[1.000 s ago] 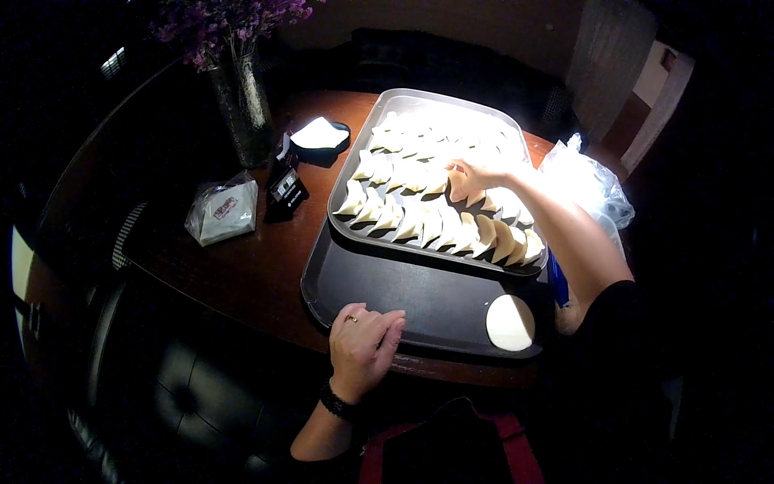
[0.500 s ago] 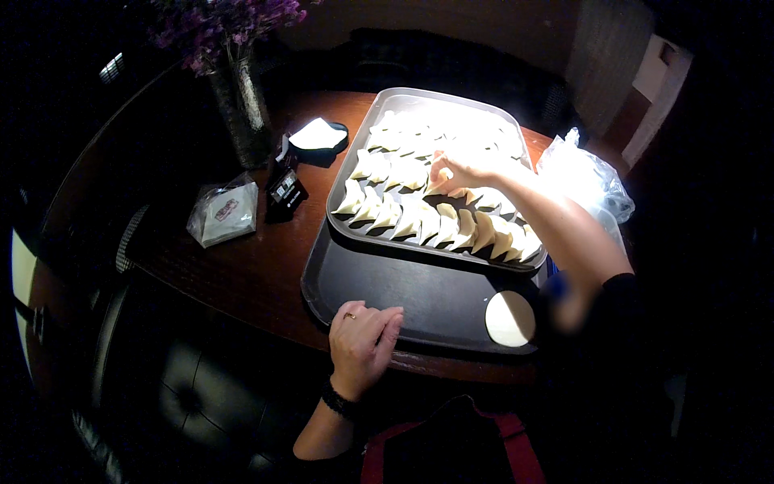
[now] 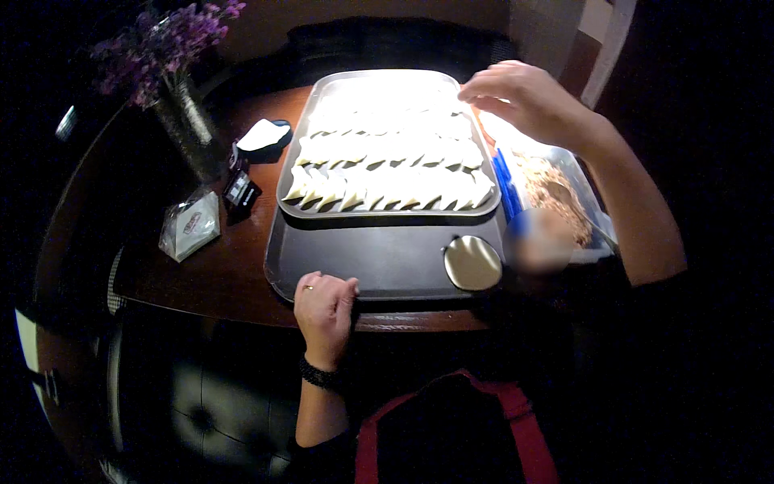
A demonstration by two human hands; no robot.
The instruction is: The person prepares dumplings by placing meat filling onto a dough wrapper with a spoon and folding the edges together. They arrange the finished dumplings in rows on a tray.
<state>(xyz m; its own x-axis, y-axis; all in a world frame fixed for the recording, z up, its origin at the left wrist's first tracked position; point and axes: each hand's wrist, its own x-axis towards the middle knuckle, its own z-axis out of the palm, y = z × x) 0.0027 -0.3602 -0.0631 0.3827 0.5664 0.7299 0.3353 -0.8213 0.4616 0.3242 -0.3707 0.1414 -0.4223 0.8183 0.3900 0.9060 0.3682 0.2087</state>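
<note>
Rows of pale dumplings [image 3: 387, 189] fill a grey tray [image 3: 284, 179], the far rows washed out by glare. Beneath it sits a dark tray [image 3: 363, 254], which carries a round dough wrapper [image 3: 472, 263] on its near right part. At that tray's near left edge rests my left hand [image 3: 324, 310], fingers curled in, with nothing visible in it. My right hand [image 3: 524, 95] is raised by the dumpling tray's far right corner, fingers stretched to the left and apart, with nothing visible in them. Below it, a clear container holds minced filling [image 3: 552, 194].
Blue strips [image 3: 508, 189] lie between trays and container, beside a blurred round patch [image 3: 542, 240]. On the wooden table's left stand a flower vase [image 3: 189, 133], a small dark box [image 3: 240, 189], a wrapped white packet [image 3: 192, 226] and a dark round dish [image 3: 266, 137] with something white.
My right hand has moved from the dumplings to the right, past the tray's edge, uncovering the filling container. The view has shifted. My left hand stays by the dark tray's edge.
</note>
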